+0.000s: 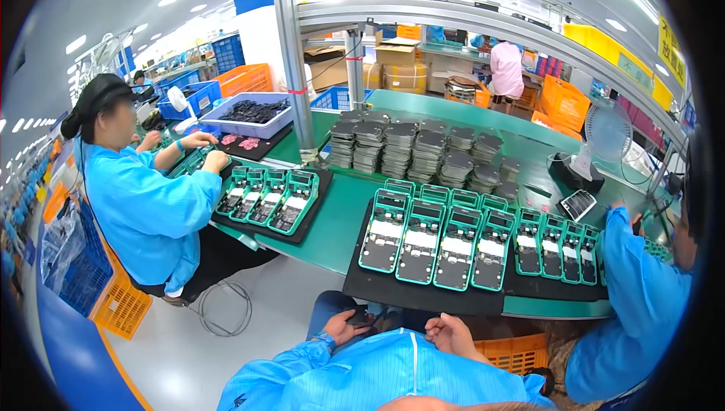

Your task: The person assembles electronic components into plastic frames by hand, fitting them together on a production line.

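While teal trays (427, 239) hold boards (white-labelled), left hand (343, 326) grips something dark.

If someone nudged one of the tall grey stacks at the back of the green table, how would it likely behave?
The grey stacks are many thin flat pieces piled high with nothing around them, so a sideways push would probably shear or topple them. Single pieces look rigid and light. The neighbouring stacks stand close, so one falling may knock the next.
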Available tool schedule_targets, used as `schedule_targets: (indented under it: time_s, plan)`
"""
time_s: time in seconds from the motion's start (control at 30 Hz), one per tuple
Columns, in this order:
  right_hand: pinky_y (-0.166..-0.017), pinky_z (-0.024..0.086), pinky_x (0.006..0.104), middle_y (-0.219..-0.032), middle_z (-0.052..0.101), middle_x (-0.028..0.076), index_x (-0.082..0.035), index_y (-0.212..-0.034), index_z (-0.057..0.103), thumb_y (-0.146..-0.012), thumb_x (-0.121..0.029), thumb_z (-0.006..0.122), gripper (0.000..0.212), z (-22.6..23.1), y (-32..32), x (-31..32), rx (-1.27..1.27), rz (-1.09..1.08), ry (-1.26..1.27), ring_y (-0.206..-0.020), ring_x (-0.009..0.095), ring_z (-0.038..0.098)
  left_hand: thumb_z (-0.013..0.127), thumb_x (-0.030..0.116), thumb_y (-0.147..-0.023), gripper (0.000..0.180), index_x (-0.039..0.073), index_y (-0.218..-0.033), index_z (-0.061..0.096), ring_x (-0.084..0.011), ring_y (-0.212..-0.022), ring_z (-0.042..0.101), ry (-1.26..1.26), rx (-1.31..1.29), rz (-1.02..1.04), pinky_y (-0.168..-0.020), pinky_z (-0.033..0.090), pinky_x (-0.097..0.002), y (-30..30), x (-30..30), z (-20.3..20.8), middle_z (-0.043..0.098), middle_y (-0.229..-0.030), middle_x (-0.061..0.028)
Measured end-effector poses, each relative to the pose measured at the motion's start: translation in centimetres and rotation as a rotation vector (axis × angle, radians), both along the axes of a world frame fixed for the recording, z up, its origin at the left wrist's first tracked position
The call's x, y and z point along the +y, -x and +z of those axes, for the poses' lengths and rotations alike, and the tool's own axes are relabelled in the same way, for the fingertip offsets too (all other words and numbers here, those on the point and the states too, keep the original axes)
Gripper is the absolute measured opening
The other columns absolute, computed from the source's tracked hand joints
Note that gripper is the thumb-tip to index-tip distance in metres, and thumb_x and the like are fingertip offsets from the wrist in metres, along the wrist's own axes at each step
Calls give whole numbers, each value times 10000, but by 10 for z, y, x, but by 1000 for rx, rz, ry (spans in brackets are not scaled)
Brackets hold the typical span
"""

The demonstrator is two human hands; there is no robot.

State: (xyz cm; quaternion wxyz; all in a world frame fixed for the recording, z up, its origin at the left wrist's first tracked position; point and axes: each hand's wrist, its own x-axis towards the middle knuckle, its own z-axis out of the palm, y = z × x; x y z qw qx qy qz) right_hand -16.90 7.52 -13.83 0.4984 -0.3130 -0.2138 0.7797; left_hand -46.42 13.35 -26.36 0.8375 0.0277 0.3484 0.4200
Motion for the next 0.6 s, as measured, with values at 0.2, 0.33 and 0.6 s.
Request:
schedule_targets:
  time_s: [0.2, 0.33, 0.6]
  plan:
    - [-721, 461, 346, -832, 641, 136, -17, -888, 625, -884, -267, 554, 260, 0, 8, 12, 101, 72, 62, -738, 206, 571, 317, 211, -984, 429, -53, -1323, 335, -365, -1238, 438, -72, 17, -4, -1069, 299, -525, 3, -6, 10, 447, -1312, -251]
    - [-722, 462, 345, -829, 642, 131, -25, -892, 628, -878, -277, 563, 260, 0, 10, 13, 113, 75, 57, -740, 203, 576, 312, 212, -985, 426, -49, -1320, 347, -350, -1238, 445, -61, -14, 1, -1066, 304, -520, 5, -7, 16, 456, -1310, -242]
    - [-727, 451, 338, -813, 639, 122, -12, -881, 631, -880, -326, 562, 321, 8, 13, 11, 70, 67, 77, -727, 190, 566, 326, 211, -986, 436, -43, -1339, 346, -338, -1247, 439, -71, -78, -26, -1073, 298, -511, 2, -4, 22, 453, -1321, -232]
